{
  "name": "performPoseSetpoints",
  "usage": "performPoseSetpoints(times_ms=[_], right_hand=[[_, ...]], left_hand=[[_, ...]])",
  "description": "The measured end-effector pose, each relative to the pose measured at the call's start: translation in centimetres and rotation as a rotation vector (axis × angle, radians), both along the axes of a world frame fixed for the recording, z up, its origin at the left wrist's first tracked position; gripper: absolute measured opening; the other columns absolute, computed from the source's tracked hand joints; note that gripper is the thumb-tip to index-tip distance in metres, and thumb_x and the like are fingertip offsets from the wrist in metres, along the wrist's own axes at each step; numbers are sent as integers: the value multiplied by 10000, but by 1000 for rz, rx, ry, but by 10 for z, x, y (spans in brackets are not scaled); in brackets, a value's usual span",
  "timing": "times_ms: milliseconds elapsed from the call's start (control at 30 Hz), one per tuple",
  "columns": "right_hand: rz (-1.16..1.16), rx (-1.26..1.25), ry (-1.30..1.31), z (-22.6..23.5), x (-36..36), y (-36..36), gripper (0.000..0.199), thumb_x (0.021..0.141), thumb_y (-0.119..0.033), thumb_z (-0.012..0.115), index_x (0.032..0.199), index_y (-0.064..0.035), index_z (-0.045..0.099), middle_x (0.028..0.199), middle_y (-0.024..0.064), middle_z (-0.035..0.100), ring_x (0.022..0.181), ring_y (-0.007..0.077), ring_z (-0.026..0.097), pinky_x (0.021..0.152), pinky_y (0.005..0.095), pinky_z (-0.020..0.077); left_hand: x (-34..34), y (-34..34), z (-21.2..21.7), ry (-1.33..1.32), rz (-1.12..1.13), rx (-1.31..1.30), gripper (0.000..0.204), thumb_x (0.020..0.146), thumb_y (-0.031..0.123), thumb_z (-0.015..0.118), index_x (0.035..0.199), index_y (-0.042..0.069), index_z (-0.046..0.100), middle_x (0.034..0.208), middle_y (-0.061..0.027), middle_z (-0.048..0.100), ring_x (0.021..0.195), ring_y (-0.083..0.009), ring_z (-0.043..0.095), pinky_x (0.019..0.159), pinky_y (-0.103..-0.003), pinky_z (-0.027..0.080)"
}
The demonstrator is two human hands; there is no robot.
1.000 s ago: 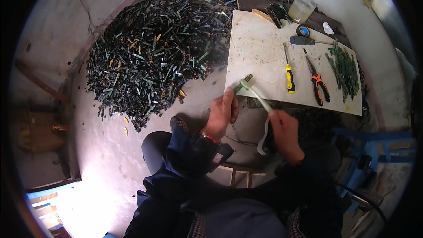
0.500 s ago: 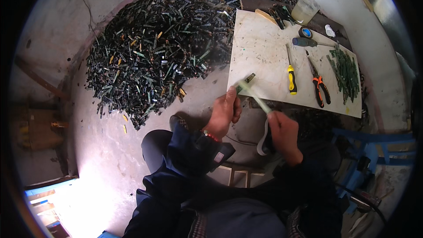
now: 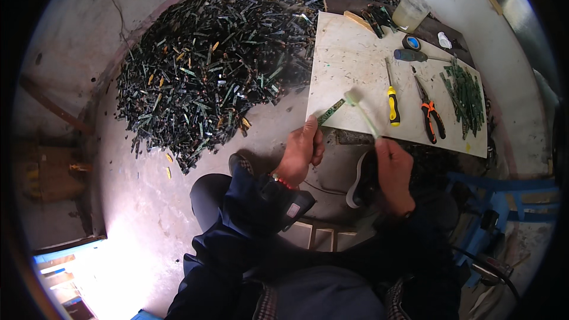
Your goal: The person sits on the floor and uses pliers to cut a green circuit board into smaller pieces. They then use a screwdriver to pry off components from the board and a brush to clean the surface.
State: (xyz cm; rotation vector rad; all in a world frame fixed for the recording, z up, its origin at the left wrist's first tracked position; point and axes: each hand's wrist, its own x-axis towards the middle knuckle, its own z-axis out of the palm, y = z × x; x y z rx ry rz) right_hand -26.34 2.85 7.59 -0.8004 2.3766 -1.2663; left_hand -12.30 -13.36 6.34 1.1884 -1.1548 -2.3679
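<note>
Pinched in my left hand (image 3: 301, 149) is a narrow green circuit board strip (image 3: 331, 112), its free end pointing up and right over the near edge of the pale board (image 3: 349, 59). My right hand (image 3: 393, 169) grips a pale green brush (image 3: 368, 123), which looks like a toothbrush. The brush head is blurred and lies at, or just past, the strip's far end; whether they touch I cannot tell. On the pale board to the right are a yellow-and-black screwdriver (image 3: 392, 105), orange-and-black pliers (image 3: 431, 117) and a stack of green strips (image 3: 464, 98).
A large heap of dark strips (image 3: 201, 77) covers the floor at the far left. Toward the board's back stand a cloudy plastic tub (image 3: 411, 12), a tape roll (image 3: 410, 42), a dark-handled screwdriver (image 3: 410, 55) and a small white object (image 3: 443, 40). A blue stool (image 3: 501, 192) is at right.
My right hand has shifted right and slightly up, and the brush has slid along the strip toward its outer end. My left hand has hardly moved.
</note>
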Motion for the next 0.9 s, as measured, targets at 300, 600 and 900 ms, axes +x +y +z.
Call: performPoseSetpoints(times_ms=[300, 600, 900], right_hand=[[169, 23, 203, -8, 2, 9, 225, 954, -244, 623, 909, -31, 682, 647, 165, 570, 510, 277, 525, 513, 356, 437], [183, 8, 150, 15, 22, 4, 228, 950, -254, 633, 862, -46, 663, 637, 161, 523, 509, 268, 493, 506, 352, 419], [117, -54, 35, 6, 9, 5, 216, 953, -211, 639, 899, -4, 669, 575, 89, 483, 521, 103, 412, 499, 286, 385]], left_hand=[[-1, 1, -2, 60, -2, 48, 485, 1002, 534, 443, 763, 112, 428, 617, -23, 401, 511, -126, 329, 462, -282, 276], [-3, -2, -4, 44, 44, 183, 437, 991, 486, 477, 762, 116, 436, 614, -21, 394, 507, -131, 330, 472, -284, 278], [-4, -3, -1, 55, 62, 222, 330, 981, 369, 483, 783, 106, 454, 626, -13, 387, 535, -128, 354, 480, -281, 283]])
